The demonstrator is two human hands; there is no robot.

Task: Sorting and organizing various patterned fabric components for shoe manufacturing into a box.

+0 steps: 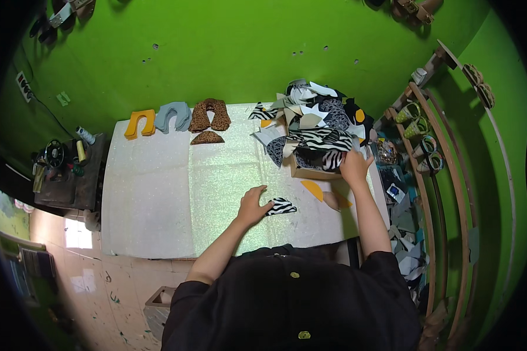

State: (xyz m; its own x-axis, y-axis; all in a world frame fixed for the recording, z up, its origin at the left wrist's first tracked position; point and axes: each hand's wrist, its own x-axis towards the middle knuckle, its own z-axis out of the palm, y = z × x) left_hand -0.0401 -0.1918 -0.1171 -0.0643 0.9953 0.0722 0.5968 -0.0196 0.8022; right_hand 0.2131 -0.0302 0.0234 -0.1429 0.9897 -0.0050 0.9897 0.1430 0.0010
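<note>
My left hand rests on the white tabletop with its fingers apart. Its thumb touches a small zebra-print half-moon piece lying flat. At the right, my right hand reaches to the side of an open cardboard box. Its fingers, partly hidden, appear closed on a zebra-print piece at the box opening. Cut scraps in zebra, black, grey, white and yellow heap over and behind the box. Below it lie a yellow half-moon piece and a tan piece.
Along the table's far side stand stacks of yellow, grey-blue and leopard-print U-shaped pieces, with a leopard half-moon piece in front. Left is a sewing machine; right, a wooden rack holding footwear, with scraps on the floor.
</note>
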